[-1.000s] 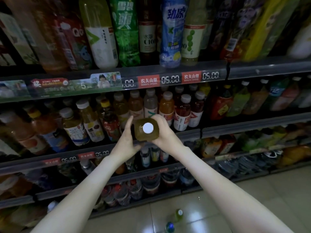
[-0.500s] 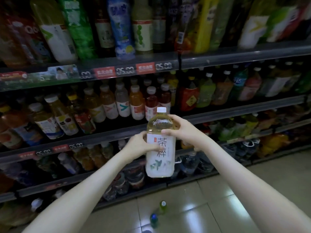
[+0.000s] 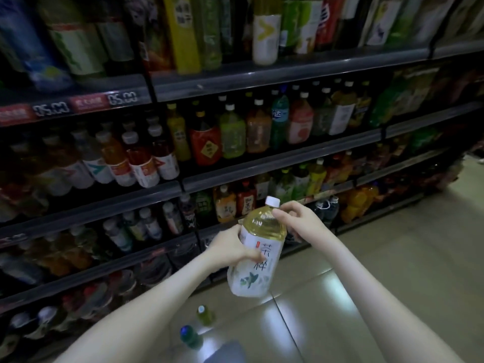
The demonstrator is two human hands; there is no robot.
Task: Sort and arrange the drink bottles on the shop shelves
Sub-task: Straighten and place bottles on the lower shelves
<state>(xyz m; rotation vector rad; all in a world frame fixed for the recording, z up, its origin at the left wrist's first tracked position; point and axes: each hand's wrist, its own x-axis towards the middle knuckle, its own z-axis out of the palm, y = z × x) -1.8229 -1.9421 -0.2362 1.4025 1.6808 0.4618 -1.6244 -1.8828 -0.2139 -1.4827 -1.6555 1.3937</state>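
I hold a large tea bottle (image 3: 258, 250) with a white cap, pale yellow drink and a white label, tilted slightly right, in front of the lower shelves. My left hand (image 3: 230, 248) grips its labelled body from the left. My right hand (image 3: 301, 222) holds its shoulder near the neck from the right. Rows of drink bottles fill the shelves behind, among them a red-labelled bottle (image 3: 205, 144) and a pale green bottle (image 3: 232, 132) on the middle shelf.
Two small bottles stand on the tiled floor below my arms: a green one (image 3: 204, 314) and a blue-capped one (image 3: 190, 336). The dark shelf rail (image 3: 275, 161) runs across the scene. Open tiled floor (image 3: 392, 258) lies to the right.
The view has swung right along the shelves. The bottle went from cap-on toward me to upright, then lower and tilted; both hands have stayed on it.
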